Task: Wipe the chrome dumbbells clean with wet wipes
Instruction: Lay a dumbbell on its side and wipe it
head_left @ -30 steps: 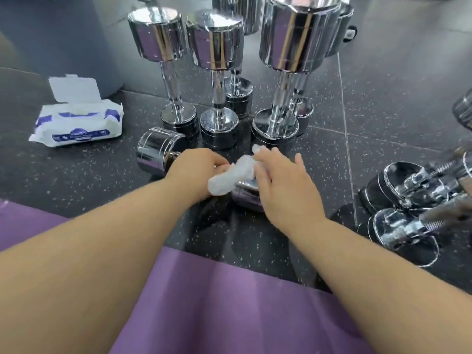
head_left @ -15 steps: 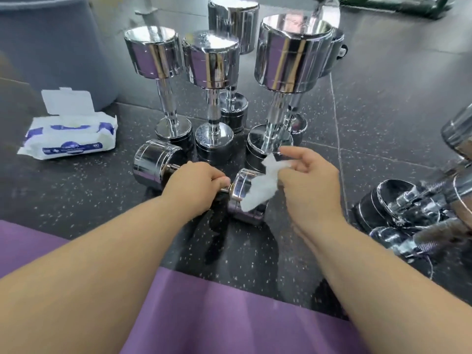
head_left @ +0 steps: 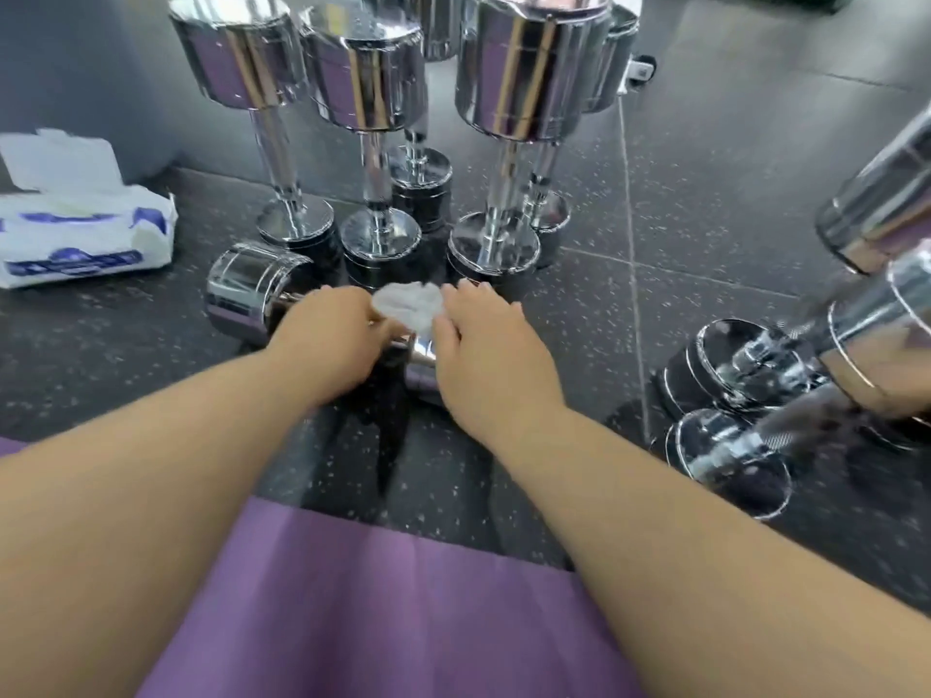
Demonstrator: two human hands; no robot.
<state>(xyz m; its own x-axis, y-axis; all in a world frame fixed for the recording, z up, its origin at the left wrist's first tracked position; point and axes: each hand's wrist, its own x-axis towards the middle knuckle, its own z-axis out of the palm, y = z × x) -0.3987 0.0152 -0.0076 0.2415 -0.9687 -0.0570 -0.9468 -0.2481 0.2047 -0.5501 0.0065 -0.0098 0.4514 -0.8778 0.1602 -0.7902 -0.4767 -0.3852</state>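
lying dumbbell: handle hidden by left hand | wipes pack: cut left

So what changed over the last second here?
The right hand lifted the wipe off the lying dumbbell, then brought it back down onto its right end. The left hand kept its grip on the dumbbell; the pack of wipes stayed put.
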